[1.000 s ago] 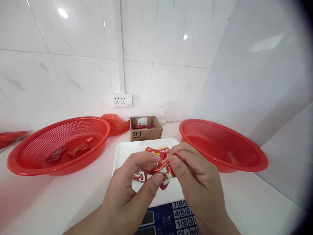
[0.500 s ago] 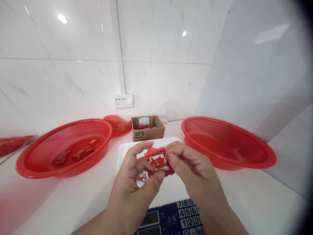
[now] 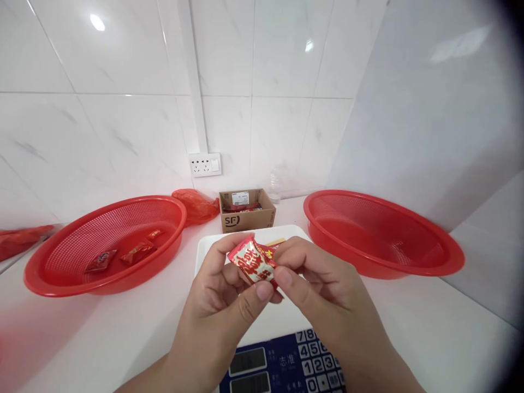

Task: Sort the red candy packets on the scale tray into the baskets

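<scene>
A small red and white wrapped packet (image 3: 252, 262) is held up over the white pan (image 3: 262, 325) of a digital scale. My left hand (image 3: 223, 300) pinches it from the left and below, thumb on its lower edge. The fingertips of my right hand (image 3: 323, 289) grip its right end. Behind the packet, more red and yellow wrapping shows, partly hidden by my fingers. The scale's blue keypad panel (image 3: 286, 361) lies below, between my wrists.
A red basket (image 3: 164, 204) with a few red packets (image 3: 138, 252) stands at the left, another red basket (image 3: 368, 262) at the right. Behind the scale are a cardboard box (image 3: 249, 220) of packets, a red plastic bag (image 3: 198, 207) and a clear bottle (image 3: 275, 185).
The held packet has turned in my fingers and tilts differently, showing more of its white printed face. The white and red packet seen below it earlier is now out of sight.
</scene>
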`<state>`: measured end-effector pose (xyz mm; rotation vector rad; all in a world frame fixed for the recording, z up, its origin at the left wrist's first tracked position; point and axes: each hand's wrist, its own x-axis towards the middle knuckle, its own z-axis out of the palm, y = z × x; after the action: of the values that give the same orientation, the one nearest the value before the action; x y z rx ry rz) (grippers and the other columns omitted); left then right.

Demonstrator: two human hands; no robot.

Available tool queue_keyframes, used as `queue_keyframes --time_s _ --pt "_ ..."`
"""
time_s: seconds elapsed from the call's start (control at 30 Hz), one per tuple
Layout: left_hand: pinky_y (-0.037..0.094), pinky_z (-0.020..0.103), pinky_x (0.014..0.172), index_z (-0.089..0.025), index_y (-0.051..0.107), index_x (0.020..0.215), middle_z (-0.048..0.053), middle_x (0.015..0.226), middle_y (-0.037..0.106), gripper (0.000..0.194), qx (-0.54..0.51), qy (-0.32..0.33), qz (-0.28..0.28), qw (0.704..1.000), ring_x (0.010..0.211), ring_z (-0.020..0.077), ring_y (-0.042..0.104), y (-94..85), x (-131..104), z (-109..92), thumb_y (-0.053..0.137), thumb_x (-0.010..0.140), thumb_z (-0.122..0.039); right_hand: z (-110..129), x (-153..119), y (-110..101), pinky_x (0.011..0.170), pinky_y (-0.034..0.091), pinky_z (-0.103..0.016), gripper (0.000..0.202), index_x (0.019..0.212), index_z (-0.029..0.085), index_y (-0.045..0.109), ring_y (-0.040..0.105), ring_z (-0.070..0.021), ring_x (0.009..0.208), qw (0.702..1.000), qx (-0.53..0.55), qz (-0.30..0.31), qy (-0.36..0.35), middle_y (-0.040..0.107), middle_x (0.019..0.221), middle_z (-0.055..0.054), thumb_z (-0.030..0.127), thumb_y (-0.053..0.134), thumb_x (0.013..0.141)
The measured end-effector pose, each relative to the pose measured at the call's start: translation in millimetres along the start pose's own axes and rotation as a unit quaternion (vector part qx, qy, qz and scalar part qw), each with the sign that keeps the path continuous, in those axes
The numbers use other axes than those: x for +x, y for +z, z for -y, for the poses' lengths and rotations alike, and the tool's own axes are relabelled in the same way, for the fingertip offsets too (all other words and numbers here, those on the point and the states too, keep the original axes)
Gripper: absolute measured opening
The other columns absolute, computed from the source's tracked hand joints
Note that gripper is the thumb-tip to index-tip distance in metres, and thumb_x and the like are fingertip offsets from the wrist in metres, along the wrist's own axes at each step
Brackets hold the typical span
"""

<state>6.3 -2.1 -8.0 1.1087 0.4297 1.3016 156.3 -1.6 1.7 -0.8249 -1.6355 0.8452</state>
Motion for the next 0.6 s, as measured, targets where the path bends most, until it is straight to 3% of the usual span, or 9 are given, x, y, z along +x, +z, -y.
queue_keyframes --time_s 0.2,0.4,0.6 --pt "0.050 0.019 0.064 -0.024 0.065 0.096 -0.003 0.073 0.065 0.023 0.028 -0.002 -0.030 0.999 0.065 0.0101 0.058 -2.9 0.7 -5.0 0.069 0.084 -0.043 2.3 0.2 -1.0 0.058 0.046 -0.031 0.022 0.071 0.022 0.055 0.055 -0.0158 0.065 1.000 0.019 0.002 0.005 0.060 0.070 -0.001 0.028 0.052 0.092" --pt "0.051 0.023 0.066 -0.022 0.061 0.089 -0.003 0.071 0.063 0.015 0.030 -0.023 -0.023 0.999 0.063 0.0108 0.057 -4.7 2.3 -4.1 0.068 0.086 -0.036 3.2 0.9 -2.8 0.056 0.041 -0.028 0.023 0.068 0.022 0.053 0.051 -0.0139 0.064 1.000 0.021 0.000 -0.005 0.058 0.069 0.001 0.026 0.053 0.090" --pt "0.050 0.017 0.061 -0.024 0.061 0.091 -0.005 0.071 0.064 0.015 0.008 -0.034 -0.031 0.999 0.063 0.0086 0.059 -4.4 1.2 -4.3 0.071 0.084 -0.031 4.1 0.1 -3.8 0.058 0.042 -0.029 0.027 0.067 0.021 0.053 0.051 -0.0142 0.065 0.999 0.036 0.005 -0.002 0.055 0.068 0.002 0.030 0.053 0.093"
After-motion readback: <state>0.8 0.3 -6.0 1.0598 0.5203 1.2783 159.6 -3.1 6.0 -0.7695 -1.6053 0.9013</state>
